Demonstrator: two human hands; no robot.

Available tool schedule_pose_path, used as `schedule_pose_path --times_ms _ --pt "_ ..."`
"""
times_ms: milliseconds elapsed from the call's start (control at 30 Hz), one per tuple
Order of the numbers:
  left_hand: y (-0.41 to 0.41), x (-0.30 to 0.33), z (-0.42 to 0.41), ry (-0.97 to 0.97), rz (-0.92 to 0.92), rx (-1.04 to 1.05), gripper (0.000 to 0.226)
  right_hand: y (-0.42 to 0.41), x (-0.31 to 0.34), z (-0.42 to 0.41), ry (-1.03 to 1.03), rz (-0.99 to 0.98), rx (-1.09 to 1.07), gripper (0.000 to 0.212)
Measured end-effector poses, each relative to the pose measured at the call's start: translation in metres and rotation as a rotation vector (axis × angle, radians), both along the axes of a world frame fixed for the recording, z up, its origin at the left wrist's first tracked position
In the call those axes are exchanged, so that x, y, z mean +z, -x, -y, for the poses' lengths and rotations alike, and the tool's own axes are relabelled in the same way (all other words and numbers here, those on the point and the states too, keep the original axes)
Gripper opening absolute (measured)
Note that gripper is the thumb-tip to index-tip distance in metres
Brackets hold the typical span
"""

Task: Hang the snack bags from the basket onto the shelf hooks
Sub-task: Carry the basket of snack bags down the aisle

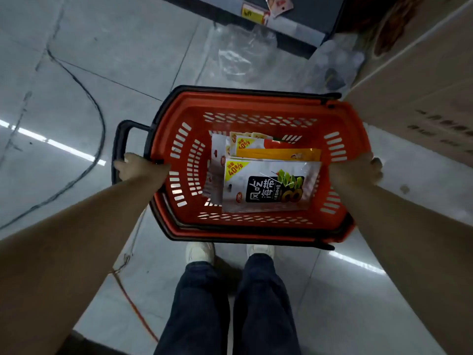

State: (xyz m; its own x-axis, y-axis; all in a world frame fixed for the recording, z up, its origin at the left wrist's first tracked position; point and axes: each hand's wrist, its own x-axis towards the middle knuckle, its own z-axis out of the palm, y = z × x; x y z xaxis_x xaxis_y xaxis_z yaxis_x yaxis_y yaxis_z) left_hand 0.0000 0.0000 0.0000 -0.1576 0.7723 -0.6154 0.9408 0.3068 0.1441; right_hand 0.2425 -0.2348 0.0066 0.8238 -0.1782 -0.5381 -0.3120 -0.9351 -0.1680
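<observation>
I hold a red plastic basket (256, 106) with black handles out in front of me, above the floor. My left hand (138, 170) grips its left rim beside the black handle (120, 139). My right hand (363, 172) grips the right rim, fingers curled over the edge. Inside lie several snack bags: a silver seaweed bag (268, 188) with a yellow 40% corner on top, a yellow-orange bag (279, 152) behind it, and more silver bags (243, 143) stacked beneath. The dark base of a shelf (289, 24) shows at the top; no hooks are in view.
Cardboard boxes (422, 80) stand close on the right. Clear plastic wrap (243, 55) lies on the tiled floor ahead. A black cable (99, 116) curves across the floor at left, an orange cable (133, 306) runs below. My legs and white shoes (199, 252) are beneath the basket.
</observation>
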Motion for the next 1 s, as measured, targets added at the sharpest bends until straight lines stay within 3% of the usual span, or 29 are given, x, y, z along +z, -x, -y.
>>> schedule_pose_path --times_ms 67,167,300,667,1000 --pt "0.000 -0.006 0.001 -0.094 -0.002 0.010 0.076 -0.009 -0.010 0.009 0.010 0.009 -0.013 0.090" --pt "0.007 -0.022 0.002 -0.215 0.049 -0.043 0.066 -0.019 -0.030 0.020 0.008 -0.009 -0.088 0.088" --pt "0.005 -0.033 0.003 -0.098 0.128 -0.071 0.045 -0.023 -0.040 0.019 0.086 0.017 -0.101 0.079" --pt "-0.002 -0.027 -0.005 -0.109 0.108 -0.036 0.027 -0.038 -0.042 0.045 0.035 -0.055 0.006 0.052" --pt "-0.007 0.034 -0.018 -0.135 0.087 -0.178 0.034 -0.028 -0.010 0.066 0.048 -0.168 0.038 0.045"
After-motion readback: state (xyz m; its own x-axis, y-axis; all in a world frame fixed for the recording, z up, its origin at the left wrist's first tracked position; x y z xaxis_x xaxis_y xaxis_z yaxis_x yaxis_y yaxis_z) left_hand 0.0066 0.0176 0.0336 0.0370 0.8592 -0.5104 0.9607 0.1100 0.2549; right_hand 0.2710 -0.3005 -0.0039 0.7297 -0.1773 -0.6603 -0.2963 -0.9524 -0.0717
